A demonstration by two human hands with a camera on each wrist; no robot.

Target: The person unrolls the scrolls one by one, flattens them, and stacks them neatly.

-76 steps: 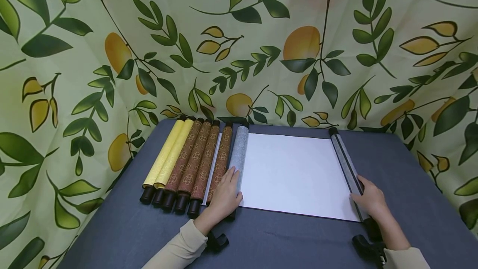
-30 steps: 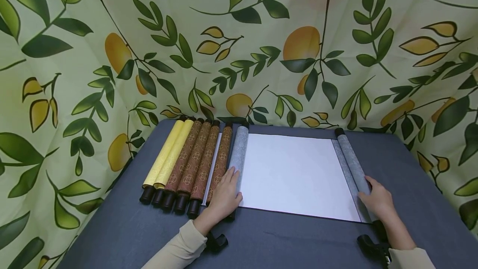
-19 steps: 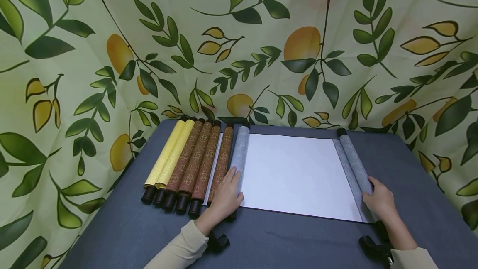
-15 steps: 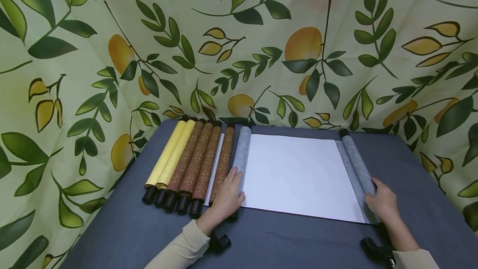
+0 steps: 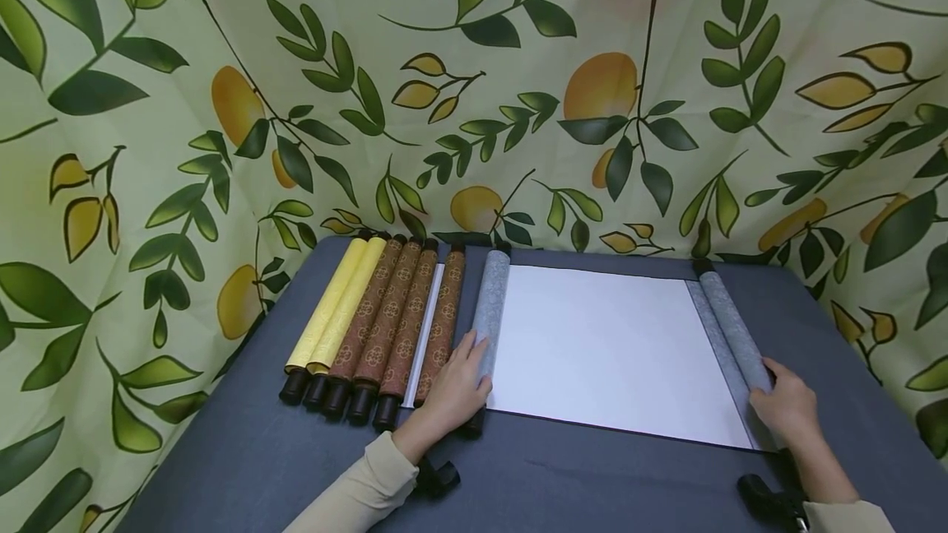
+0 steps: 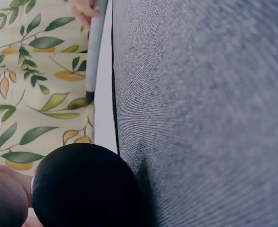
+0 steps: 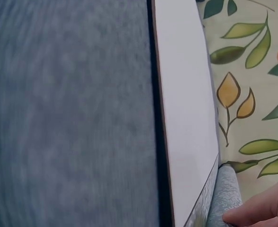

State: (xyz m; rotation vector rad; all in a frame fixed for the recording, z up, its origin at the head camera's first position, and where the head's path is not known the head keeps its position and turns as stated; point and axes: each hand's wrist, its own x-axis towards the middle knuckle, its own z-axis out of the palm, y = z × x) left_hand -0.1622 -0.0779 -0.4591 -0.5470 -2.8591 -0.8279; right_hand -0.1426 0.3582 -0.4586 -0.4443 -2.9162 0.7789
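My left hand (image 5: 453, 389) lies with fingers straight and relaxed on the near part of the grey left roller (image 5: 492, 311), grasping nothing; my right hand (image 5: 787, 403) curls its fingers round the near part of the grey right roller (image 5: 733, 329); between both rollers the white scroll sheet (image 5: 607, 348) lies flat on the dark grey table (image 5: 592, 484); just left of the left roller lie three brown patterned scrolls (image 5: 400, 323), then two yellow scrolls (image 5: 335, 307), parallel and touching; a leaf-and-fruit printed cloth (image 5: 474, 89) hangs behind.
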